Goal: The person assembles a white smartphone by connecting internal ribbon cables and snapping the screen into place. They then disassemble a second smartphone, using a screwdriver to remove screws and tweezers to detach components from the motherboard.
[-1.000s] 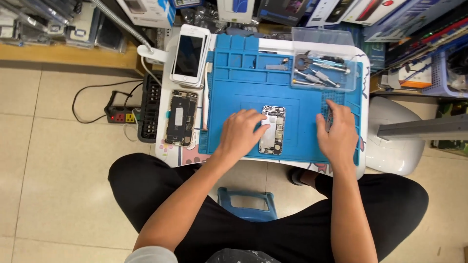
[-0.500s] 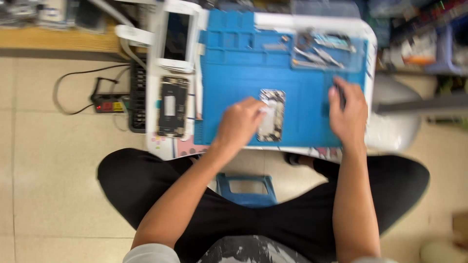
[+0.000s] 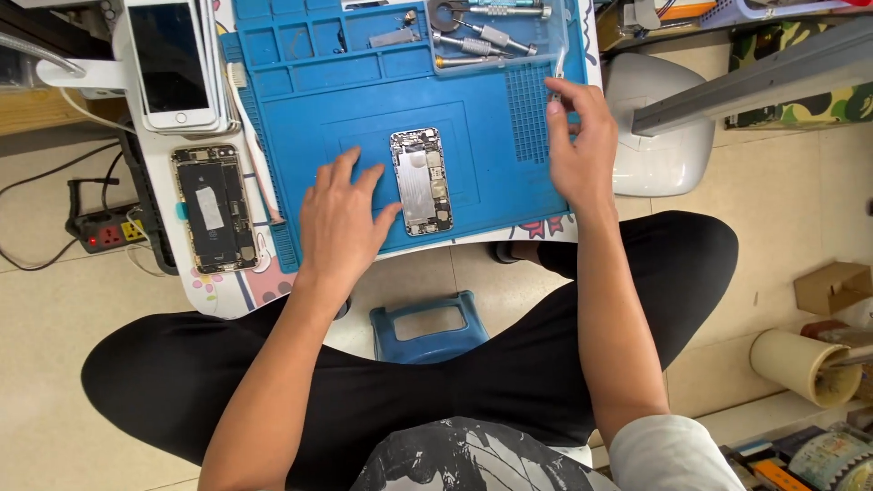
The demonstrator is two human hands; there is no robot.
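- Left hand (image 3: 341, 223) lies flat, fingers spread, steadying the opened phone chassis (image 3: 421, 180) at its 3 o'clock, mid blue mat (image 3: 300, 118).
- Right hand (image 3: 580, 145) pinches a thin tool (image 3: 556, 73); picking looks underway, bringing its tip to the chassis seems next.
- Screwdrivers (image 3: 482, 41) at 12 o'clock.

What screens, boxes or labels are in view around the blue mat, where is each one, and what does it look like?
White phone: top left, beside the blue mat, dark blank screen, rectangular.
Opened phone: below it, black inside with a white label strip.
Phone body: on the mat beside the left hand, silver plate.
Cardboard box: floor at right, small, brown.
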